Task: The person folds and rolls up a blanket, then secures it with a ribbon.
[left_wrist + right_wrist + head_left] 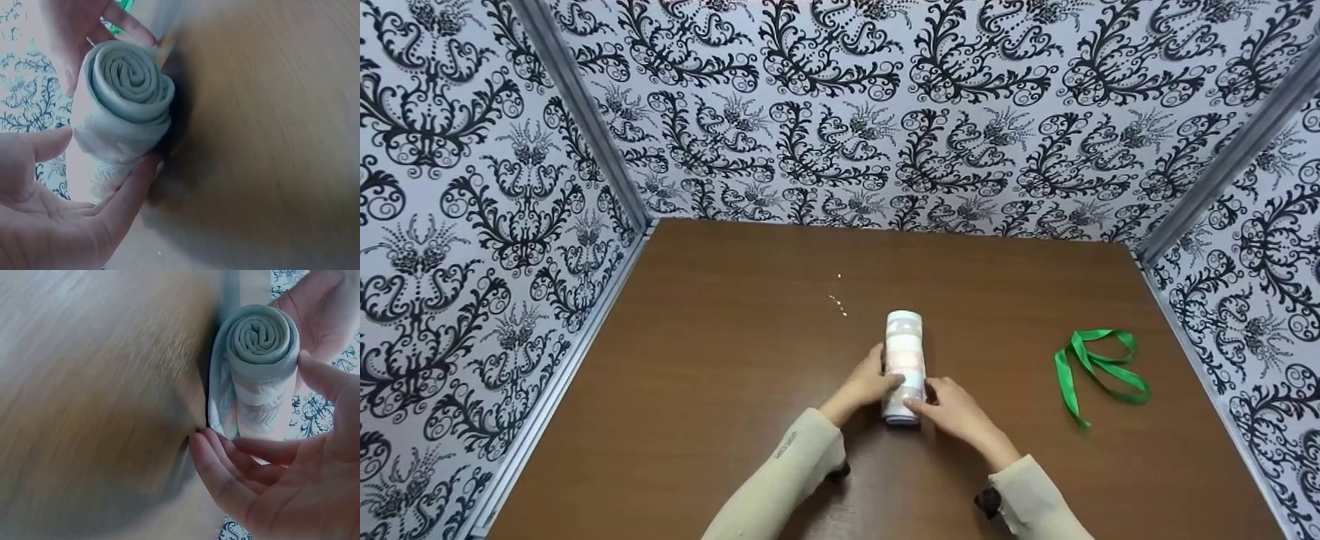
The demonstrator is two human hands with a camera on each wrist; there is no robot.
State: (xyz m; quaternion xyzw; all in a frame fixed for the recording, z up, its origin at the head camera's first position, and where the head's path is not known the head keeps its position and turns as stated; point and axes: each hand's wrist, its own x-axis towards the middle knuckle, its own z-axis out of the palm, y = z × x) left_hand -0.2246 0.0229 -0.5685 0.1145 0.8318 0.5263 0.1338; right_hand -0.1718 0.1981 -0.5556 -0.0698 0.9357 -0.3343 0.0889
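Observation:
A towel rolled into a tight cylinder lies lengthwise on the brown table, with pale bands across it. Its spiral end shows in both wrist views. On its left side my left hand holds the roll, thumb on top and fingers along the side. My right hand grips the near right part, its thumb against the roll. In the right wrist view, the fingertips of that hand are at the towel's outer flap, low by the tabletop.
A green ribbon lies loosely looped on the right of the table. Small whitish specks dot the surface beyond the roll. Patterned walls enclose the back and sides.

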